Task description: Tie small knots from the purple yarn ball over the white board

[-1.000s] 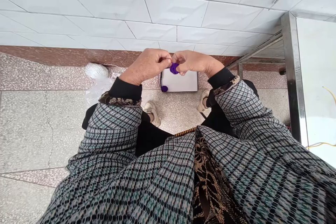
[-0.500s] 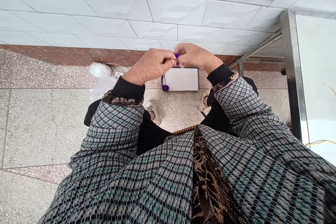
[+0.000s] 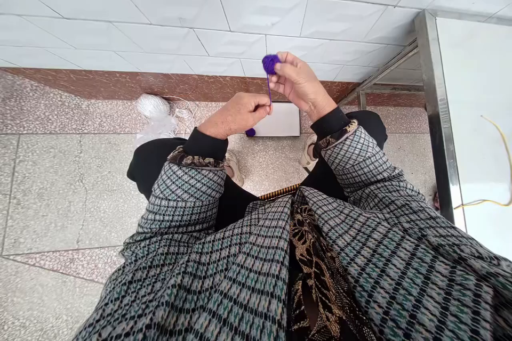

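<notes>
My right hand (image 3: 298,82) holds a small purple ball of yarn (image 3: 271,64) between thumb and fingers, up in front of the tiled wall. From the ball a purple strand (image 3: 269,90) runs down to my left hand (image 3: 240,113), which pinches it between thumb and forefinger. Below the hands, a white box lid or board with dark edges (image 3: 280,120) lies on the floor. A second purple wad of yarn (image 3: 250,132) sits at its left corner, partly covered by my left hand.
A white ball of yarn (image 3: 152,105) with loose strands and a clear plastic bag (image 3: 160,127) lie on the floor at left, by the wall. A metal-framed table (image 3: 436,112) stands at right with a yellow wire (image 3: 504,144) on its white top. My shoes (image 3: 234,168) flank the box.
My right hand has lifted up and away from my left, showing the purple ball and a taut strand between them. My left hand has shifted slightly down.
</notes>
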`<state>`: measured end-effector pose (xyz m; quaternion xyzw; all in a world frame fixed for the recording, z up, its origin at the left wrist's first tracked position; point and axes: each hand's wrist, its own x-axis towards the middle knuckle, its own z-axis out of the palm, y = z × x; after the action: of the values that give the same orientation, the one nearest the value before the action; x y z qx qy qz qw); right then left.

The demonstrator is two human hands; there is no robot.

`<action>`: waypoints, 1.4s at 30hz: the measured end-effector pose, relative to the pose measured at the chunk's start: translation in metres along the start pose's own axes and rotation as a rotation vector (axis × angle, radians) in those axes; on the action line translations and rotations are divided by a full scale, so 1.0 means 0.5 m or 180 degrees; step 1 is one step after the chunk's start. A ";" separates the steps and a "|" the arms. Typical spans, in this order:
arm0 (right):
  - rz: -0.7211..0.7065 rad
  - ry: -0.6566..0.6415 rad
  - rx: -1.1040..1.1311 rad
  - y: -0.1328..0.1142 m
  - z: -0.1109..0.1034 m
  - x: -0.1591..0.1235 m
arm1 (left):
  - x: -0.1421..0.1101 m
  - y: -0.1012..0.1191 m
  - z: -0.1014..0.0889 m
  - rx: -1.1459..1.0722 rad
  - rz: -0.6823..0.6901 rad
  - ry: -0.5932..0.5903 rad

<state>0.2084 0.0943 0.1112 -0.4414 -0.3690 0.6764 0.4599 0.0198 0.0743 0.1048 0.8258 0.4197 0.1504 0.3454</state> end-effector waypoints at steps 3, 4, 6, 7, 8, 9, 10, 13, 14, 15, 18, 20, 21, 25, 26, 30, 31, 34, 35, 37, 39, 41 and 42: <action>0.0419 -0.0464 -0.0872 0.024 -0.023 0.003 | -0.008 0.006 -0.007 0.0029 0.0024 0.0040; 0.0585 -0.0777 -0.1147 0.028 -0.031 0.001 | -0.011 0.003 -0.013 0.0034 0.0007 0.0119; 0.0746 -0.1400 -0.1311 0.026 -0.045 -0.005 | -0.016 -0.009 -0.023 0.0026 -0.0031 0.0225; 0.0721 -0.1618 -0.1189 0.020 -0.048 -0.009 | -0.018 -0.017 -0.026 0.0009 -0.0041 0.0239; 0.0624 -0.1719 -0.0966 0.012 -0.048 -0.014 | -0.019 -0.025 -0.027 -0.0016 -0.0042 0.0232; 0.0480 -0.1685 -0.0697 0.004 -0.046 -0.018 | -0.020 -0.031 -0.025 -0.0046 -0.0036 0.0211; 0.0317 -0.1526 -0.0434 -0.005 -0.041 -0.020 | -0.020 -0.036 -0.022 -0.0077 -0.0026 0.0179; -0.0018 -0.0698 -0.0021 -0.017 -0.019 -0.016 | -0.020 -0.035 -0.005 -0.0156 0.0034 0.0047; -0.0012 -0.0469 -0.0049 -0.015 -0.012 -0.011 | -0.020 -0.032 -0.001 -0.0174 0.0070 -0.0003; 0.0057 -0.0303 -0.0175 -0.009 -0.008 -0.005 | -0.020 -0.028 0.003 -0.0188 0.0112 -0.0045; 0.0378 -0.0283 -0.0949 0.015 -0.008 0.012 | -0.022 -0.019 0.003 -0.0185 0.0198 -0.0037; 0.0571 -0.0752 -0.1456 0.028 -0.019 0.017 | -0.024 -0.020 -0.005 -0.0148 0.0144 0.0088; 0.0657 -0.1071 -0.1615 0.031 -0.026 0.017 | -0.025 -0.023 -0.009 -0.0126 0.0090 0.0153; 0.0780 -0.1937 -0.1302 0.021 -0.047 0.008 | -0.027 -0.042 -0.020 -0.0082 -0.0057 0.0234; 0.0698 -0.1952 -0.0960 0.014 -0.047 0.004 | -0.027 -0.045 -0.020 -0.0076 -0.0056 0.0221; 0.0073 -0.1095 0.0179 -0.007 -0.030 -0.002 | -0.023 -0.041 -0.008 -0.0119 0.0018 0.0100; -0.0024 -0.0799 0.0177 -0.006 -0.023 0.000 | -0.022 -0.037 -0.004 -0.0156 0.0054 0.0030; 0.0145 -0.0364 -0.0363 0.015 -0.014 0.014 | -0.020 -0.025 0.005 -0.0247 0.0203 -0.0257; 0.0257 -0.0359 -0.0643 0.024 -0.016 0.019 | -0.020 -0.023 0.005 -0.0251 0.0229 -0.0308; 0.0529 -0.0669 -0.1247 0.038 -0.025 0.025 | -0.020 -0.025 0.002 -0.0224 0.0190 -0.0239; 0.0788 -0.1242 -0.1648 0.040 -0.038 0.022 | -0.021 -0.032 -0.006 -0.0179 0.0057 -0.0024; 0.0901 -0.1737 -0.1627 0.030 -0.048 0.013 | -0.022 -0.041 -0.015 -0.0145 -0.0058 0.0145; 0.0872 -0.1877 -0.1440 0.023 -0.051 0.008 | -0.022 -0.044 -0.018 -0.0130 -0.0090 0.0183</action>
<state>0.2283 0.0968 0.0911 -0.3635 -0.5627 0.7309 0.1308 -0.0047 0.0787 0.0962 0.8079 0.4379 0.1777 0.3521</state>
